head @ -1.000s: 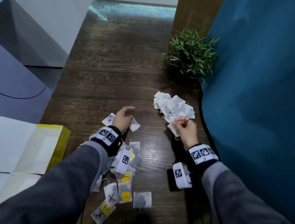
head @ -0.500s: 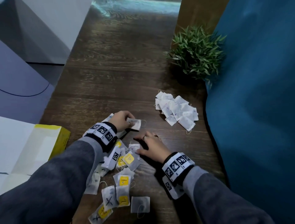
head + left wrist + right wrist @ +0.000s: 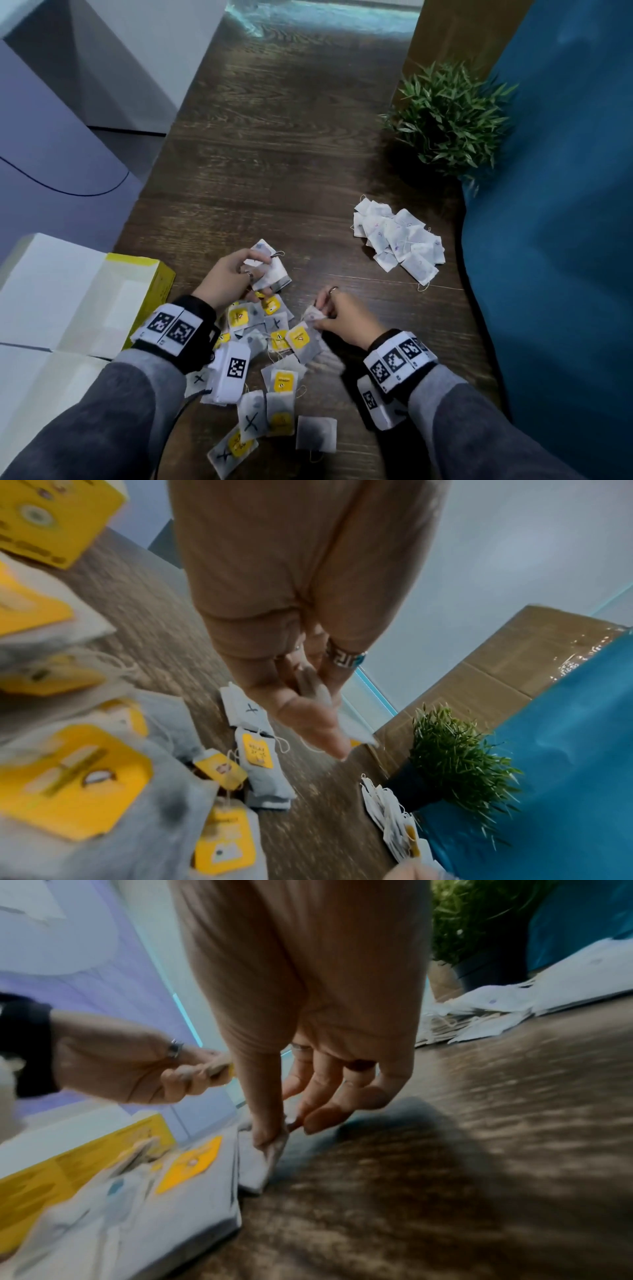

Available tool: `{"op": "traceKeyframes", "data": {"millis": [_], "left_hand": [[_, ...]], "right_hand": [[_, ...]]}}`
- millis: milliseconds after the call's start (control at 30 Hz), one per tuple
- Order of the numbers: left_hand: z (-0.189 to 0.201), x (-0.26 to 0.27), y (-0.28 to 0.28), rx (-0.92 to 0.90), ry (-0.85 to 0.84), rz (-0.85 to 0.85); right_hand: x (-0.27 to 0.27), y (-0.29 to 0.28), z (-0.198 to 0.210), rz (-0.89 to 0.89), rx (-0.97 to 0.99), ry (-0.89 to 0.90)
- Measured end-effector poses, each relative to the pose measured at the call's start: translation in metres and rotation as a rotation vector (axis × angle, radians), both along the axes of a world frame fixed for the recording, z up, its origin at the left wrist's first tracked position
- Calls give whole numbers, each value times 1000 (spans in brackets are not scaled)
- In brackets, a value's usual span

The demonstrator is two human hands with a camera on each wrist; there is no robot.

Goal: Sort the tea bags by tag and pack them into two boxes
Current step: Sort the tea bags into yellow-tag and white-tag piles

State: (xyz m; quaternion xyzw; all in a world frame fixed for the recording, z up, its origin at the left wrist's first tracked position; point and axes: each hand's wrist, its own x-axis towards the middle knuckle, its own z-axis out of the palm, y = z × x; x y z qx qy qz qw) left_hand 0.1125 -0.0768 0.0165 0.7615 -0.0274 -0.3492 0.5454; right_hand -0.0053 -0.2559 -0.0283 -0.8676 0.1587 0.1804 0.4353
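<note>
A loose heap of tea bags (image 3: 274, 373), some with yellow tags and some marked with a black X, lies on the dark wooden table (image 3: 291, 154) near me. My left hand (image 3: 236, 277) holds a few white tea bags (image 3: 270, 270) just above the heap's far edge; its fingers (image 3: 308, 685) curl round them. My right hand (image 3: 337, 315) pinches the corner of one tea bag (image 3: 260, 1161) at the heap's right side. A sorted pile of white tea bags (image 3: 399, 240) lies further right. An open yellow box (image 3: 113, 301) stands at the left.
A potted green plant (image 3: 448, 116) stands at the back right beside a blue surface (image 3: 555, 240). Brown cardboard (image 3: 514, 664) rises behind the plant. White and lilac panels (image 3: 68, 102) border the table on the left.
My right hand left the sorted pile at the right and came back to the mixed heap, where it now pinches a bag. My left hand still holds its bags.
</note>
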Motion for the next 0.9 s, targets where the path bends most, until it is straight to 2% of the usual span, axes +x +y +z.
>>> {"op": "traceKeyframes", "data": {"millis": [133,233,367,567,733,900], "left_hand": [[-3,-8,1,33,40,27],[-3,-14,-7,74,-35,-23],[1,-24,-29,8,-69,-86],[12,-45,-65,-218,91,-130],[12,-50,-76,-205,104,-244],[13,-45,-75,-139,81,-238]], "right_hand": [[-6,-20,17,-308,208,-158],[-7,-27,36,-325,380,-238],[-5,-23,47,-349,630,-172],[-10,-21,39,-551,727,-182],[-17,-38,34,-675,689,-220],[-15,-70,28,-746,588,-241]]}}
